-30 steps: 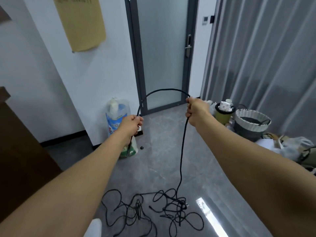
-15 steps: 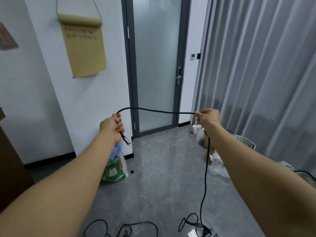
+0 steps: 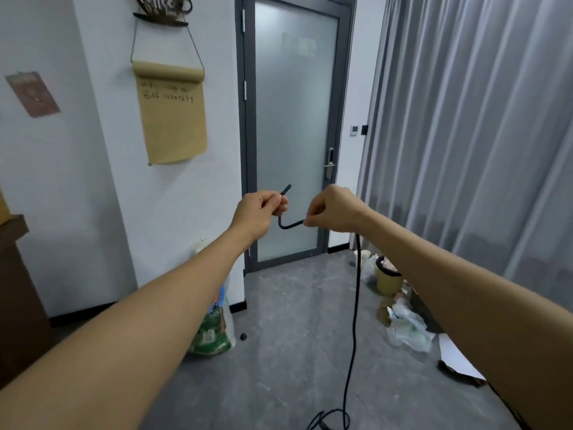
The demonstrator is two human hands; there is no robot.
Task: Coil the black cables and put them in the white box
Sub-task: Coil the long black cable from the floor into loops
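On the white wall left of the grey-framed frosted glass door hang two papers: a small reddish-brown card, its print too blurred to read, and, nearer the door, a long tan kraft-paper roll on a cord, handwritten with faint marks and what looks like the digits 1234567; above it sits a dark cup-shaped sign whose lettering seems to read "Coffee". A brown wooden cabinet stands at the far left. At the foot of the wall, left of the door, leans one clear plastic bag with a green and blue printed label, not legible. In front of the door the left hand pinches the short free end of one thin black cable, its fingers curled round it, and the right hand pinches the same cable just beside it, a small loop sagging between them. From the right hand the cable drops to the grey stone-look floor below the door. Right of the door hang grey pleated curtains, with one yellow bin, crumpled plastic and flat cardboard beneath.
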